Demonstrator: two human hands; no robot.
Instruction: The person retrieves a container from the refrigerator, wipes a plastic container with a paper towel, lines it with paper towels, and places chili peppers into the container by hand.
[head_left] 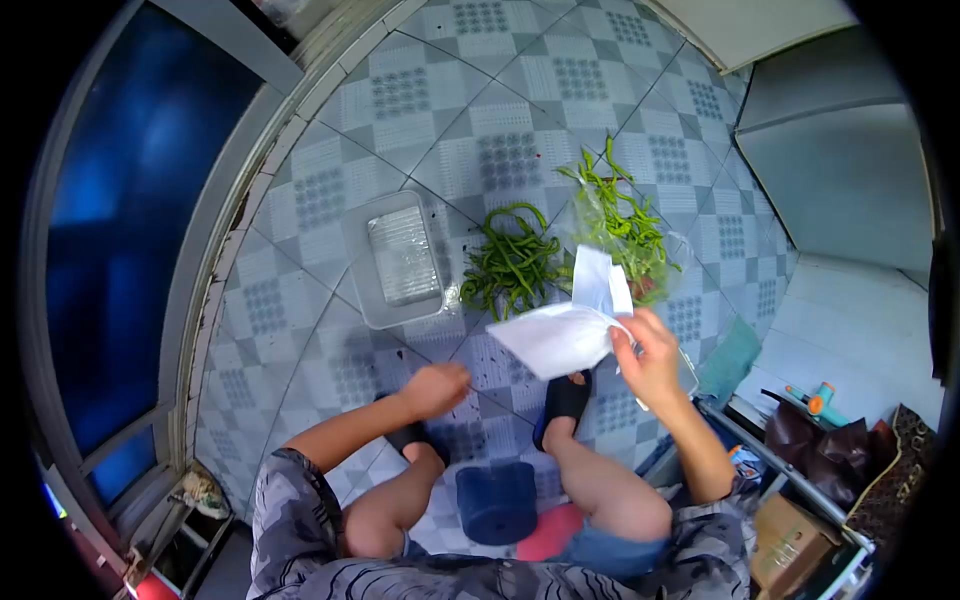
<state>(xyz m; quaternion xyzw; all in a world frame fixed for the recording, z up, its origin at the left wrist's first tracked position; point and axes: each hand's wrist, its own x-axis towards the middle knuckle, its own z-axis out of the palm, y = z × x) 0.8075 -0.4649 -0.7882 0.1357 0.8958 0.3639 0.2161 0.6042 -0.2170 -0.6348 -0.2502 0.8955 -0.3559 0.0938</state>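
Head view: our right hand (650,357) pinches the white paper (555,338), held nearer us and to the right of the tub (359,268). Our left hand (437,390) is curled into a fist on the tub's near side; nothing shows in it. Loose peppers (512,262) lie just right of the tub, bagged peppers (640,232) farther right. We would do well to grip the paper's edge firmly and steady its loose folds with the left hand.
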